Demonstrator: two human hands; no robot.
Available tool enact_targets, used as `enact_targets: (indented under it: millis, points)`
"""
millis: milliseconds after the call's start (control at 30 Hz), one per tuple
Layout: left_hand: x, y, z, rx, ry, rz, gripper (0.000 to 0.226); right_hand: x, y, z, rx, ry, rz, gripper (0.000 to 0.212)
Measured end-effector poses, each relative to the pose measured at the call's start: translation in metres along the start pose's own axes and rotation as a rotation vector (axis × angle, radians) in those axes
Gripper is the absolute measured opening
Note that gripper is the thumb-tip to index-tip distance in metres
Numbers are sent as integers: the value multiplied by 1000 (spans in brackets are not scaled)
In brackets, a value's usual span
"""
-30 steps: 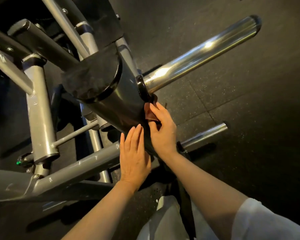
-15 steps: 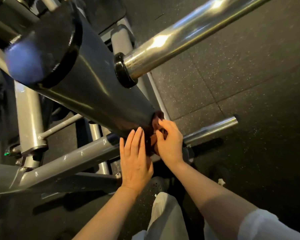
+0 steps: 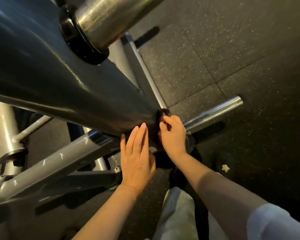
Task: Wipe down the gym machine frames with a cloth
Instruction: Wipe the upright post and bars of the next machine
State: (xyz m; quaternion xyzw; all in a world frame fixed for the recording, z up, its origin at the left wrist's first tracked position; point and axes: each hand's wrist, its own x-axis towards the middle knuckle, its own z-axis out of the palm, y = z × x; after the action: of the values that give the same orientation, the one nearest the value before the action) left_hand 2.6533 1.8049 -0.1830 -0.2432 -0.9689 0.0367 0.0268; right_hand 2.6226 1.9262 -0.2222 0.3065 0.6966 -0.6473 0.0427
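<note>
Head view, looking down a dark grey frame beam [image 3: 55,80] that runs from upper left toward the hands. The right hand [image 3: 173,137] sits at the beam's lower end, fingers [image 3: 164,126] curled and pinching a dark reddish-brown cloth [image 3: 160,115] against the metal. Only a small bunch of cloth shows above the knuckles; the rest is hidden behind the hand. The left hand [image 3: 137,158] lies flat on the beam's underside just beside the right, its fingers straight and pressed together, holding nothing. A thick chrome sleeve [image 3: 107,18] juts from a black collar [image 3: 78,42] on the beam near the top. A thinner chrome peg [image 3: 215,111] projects to the right behind the right hand. Lighter grey tubes [image 3: 50,163] cross below left. The speckled black rubber floor [image 3: 232,49] fills the right side, with a pale scrap [image 3: 225,168] lying on it.
</note>
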Motion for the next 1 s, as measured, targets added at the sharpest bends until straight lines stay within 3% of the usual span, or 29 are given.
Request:
enact_targets:
  millis: [133, 267, 433, 567, 733, 800, 900, 1000]
  points:
    - [-4, -3, 18, -27, 4, 44, 81, -10, 2, 8, 18, 70, -215, 31]
    - [-16, -3, 37, -10, -78, 101, 79, -7, 46, 4, -31, 39, 37, 37]
    - [-25, -5, 64, -2, -135, 161, 83, -19, 76, 19, 62, 86, 20, 42]
    - [-31, -6, 81, -7, -176, 206, 86, 8, 118, 14, -73, 58, 289, 41]
    - [-31, -6, 97, -8, -206, 234, 88, 16, 107, 25, -39, 118, -54, 38]
    - [-30, -2, 104, 17, -242, 250, 89, 21, 124, 28, -34, 108, -1, 39]
    - [-28, 5, 113, 24, -282, 264, 82, 26, 160, 19, 37, 50, 263, 40]
    - [-27, 10, 125, 37, -337, 285, 78, 26, 172, 22, 31, 50, 172, 47]
